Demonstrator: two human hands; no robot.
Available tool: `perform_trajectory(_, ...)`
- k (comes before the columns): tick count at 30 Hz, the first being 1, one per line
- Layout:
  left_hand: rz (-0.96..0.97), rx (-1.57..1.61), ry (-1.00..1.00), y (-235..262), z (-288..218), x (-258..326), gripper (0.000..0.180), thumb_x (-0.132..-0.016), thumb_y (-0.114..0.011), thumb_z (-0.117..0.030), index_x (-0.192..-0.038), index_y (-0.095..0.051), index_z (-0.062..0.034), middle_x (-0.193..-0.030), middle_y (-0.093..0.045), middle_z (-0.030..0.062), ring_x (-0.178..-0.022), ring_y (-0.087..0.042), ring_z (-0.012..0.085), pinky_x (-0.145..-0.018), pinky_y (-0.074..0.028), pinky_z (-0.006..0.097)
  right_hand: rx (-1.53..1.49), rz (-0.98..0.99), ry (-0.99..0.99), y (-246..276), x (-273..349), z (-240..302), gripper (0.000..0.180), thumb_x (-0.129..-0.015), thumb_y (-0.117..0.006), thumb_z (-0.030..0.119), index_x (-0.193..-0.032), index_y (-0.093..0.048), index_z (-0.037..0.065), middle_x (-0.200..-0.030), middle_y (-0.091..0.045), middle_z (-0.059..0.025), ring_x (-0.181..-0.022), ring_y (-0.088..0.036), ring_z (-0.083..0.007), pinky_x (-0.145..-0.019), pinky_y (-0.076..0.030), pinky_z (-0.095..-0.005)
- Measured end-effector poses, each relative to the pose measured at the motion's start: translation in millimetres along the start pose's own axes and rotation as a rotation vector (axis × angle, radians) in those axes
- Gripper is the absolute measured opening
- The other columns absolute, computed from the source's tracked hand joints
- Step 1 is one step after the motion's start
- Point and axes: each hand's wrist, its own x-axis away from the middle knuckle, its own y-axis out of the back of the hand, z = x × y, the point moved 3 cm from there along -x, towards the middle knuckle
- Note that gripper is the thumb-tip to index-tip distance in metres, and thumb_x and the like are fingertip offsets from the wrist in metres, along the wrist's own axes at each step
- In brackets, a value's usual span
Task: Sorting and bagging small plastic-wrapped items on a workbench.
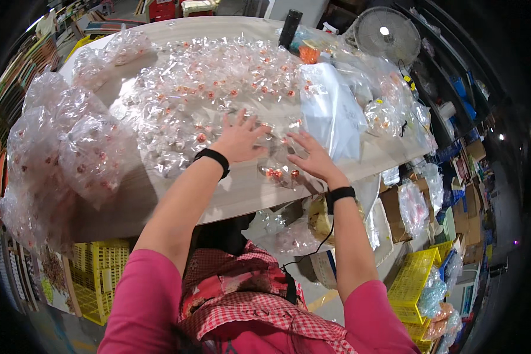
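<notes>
Both arms reach over a pale wooden table [242, 197]. My left hand [240, 140] has its fingers spread over the near edge of a wide spread of small clear packets [218, 71] with red-orange pieces inside. To its right, my right hand [311, 154] also holds its fingers apart, close to several loose packets. One small clear bag with shiny red-orange pieces [280, 173] lies just below and between the hands. Whether the fingertips touch the packets I cannot tell. Beside my right hand lies a flat whitish plastic bag [334, 109].
Big stuffed clear bags [91, 150] crowd the table's left end. At the back right are a fan [386, 35], a black cylinder [289, 28] and an orange heap [308, 55]. Yellow crates [416, 277] stand below on the right, another yellow crate [100, 271] below left.
</notes>
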Motion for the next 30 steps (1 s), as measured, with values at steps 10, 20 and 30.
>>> perform_trajectory(10, -0.028, 0.059, 0.058, 4, 13, 4, 0.049, -0.085, -0.064, -0.044, -0.127, -0.054, -0.0215, -0.136, -0.043, 0.0214, -0.135, -0.032, 0.043, -0.107, -0.023, 0.063, 0.024, 0.001, -0.016, 2, -44, -11, 0.025, -0.081, -0.059, 0.013, -0.105, -0.064, 0.008, -0.095, -0.067, -0.0167, -0.086, -0.064, -0.0342, -0.08, -0.05, -0.0409)
perform_trajectory(20, -0.099, 0.43, -0.273, 44, -45, 42, 0.05, -0.073, -0.068, -0.02, -0.121, -0.056, -0.0118, -0.124, -0.053, 0.0161, -0.115, -0.051, 0.0369, -0.097, -0.043, 0.047, -0.277, 0.091, 0.203, 13, -46, -2, 0.056, -0.071, -0.053, -0.004, -0.123, -0.063, 0.016, -0.112, -0.067, -0.0138, -0.091, -0.062, -0.029, -0.082, -0.05, -0.0349)
perform_trajectory(30, -0.148, 0.295, -0.18, 1, -79, 60, 0.022, -0.081, -0.059, -0.006, -0.103, -0.061, -0.0044, -0.102, -0.061, 0.0117, -0.101, -0.057, 0.031, -0.088, -0.048, 0.04, 0.085, 0.235, 0.313, -14, -48, 4, 0.039, -0.082, -0.068, 0.012, -0.12, -0.06, 0.009, -0.114, -0.063, -0.0076, -0.103, -0.057, -0.0243, -0.089, -0.046, -0.0367)
